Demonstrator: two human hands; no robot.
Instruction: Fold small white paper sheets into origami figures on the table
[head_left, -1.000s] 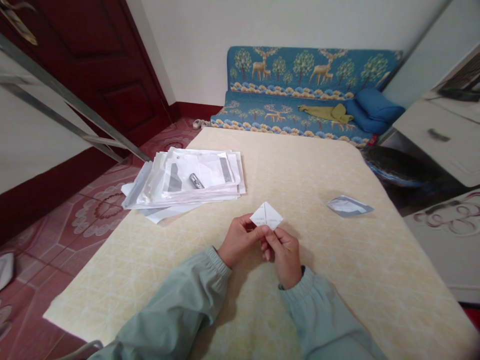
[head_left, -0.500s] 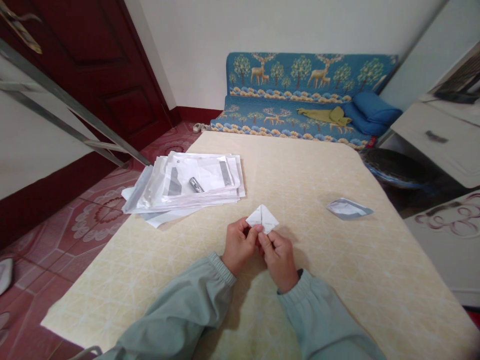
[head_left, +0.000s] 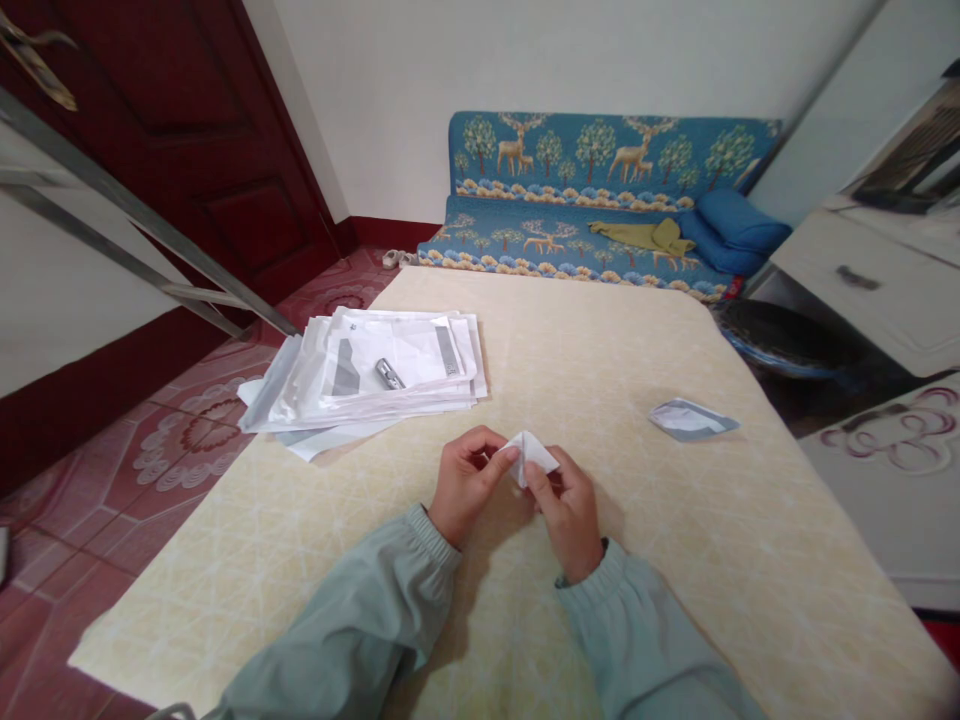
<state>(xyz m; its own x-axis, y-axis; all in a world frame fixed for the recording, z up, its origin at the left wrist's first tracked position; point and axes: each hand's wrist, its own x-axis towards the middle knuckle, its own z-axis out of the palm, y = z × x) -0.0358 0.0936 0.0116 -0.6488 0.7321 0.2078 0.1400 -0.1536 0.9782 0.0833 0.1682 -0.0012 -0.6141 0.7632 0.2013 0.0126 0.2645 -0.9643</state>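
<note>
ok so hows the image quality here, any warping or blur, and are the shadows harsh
In the head view, the wide lens makes the door lean sharply near the frame's edge; the left hand and right hand cast only soft shadows on the tablecloth; the folded paper looks slightly soft, without strong glare.

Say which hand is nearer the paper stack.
Left. The left hand is in front and right of the paper stack, apart from it; the right hand is farther right, across the folded paper.
</note>
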